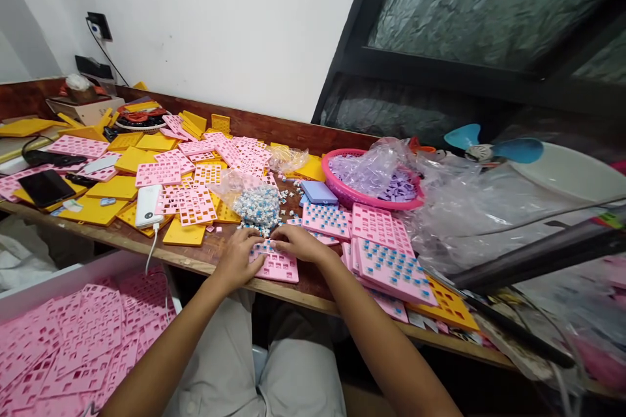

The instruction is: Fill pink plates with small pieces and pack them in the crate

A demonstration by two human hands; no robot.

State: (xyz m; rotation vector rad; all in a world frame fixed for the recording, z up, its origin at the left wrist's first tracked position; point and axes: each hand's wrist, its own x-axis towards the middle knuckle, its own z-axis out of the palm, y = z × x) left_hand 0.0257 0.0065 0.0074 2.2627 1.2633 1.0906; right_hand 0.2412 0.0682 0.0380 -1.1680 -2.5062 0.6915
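A pink grid plate [278, 265] lies at the near edge of the wooden table [229, 259]. My left hand [239, 255] rests on its left side and my right hand [298, 242] on its upper right; the fingertips of both meet over a row of small blue-and-white parts set in the plate. A clear bag of the same small parts [257, 203] sits just behind the hands, with loose ones scattered around it. Whether a fingertip pinches a part is hidden.
Filled pink plates [386, 254] are stacked to the right, empty pink and yellow plates [161, 172] to the left. A pink basket [342, 192] holds purple parts in plastic. A white power bank [149, 205], a phone [46, 187], and a bin of pink plates [73, 339] are nearby.
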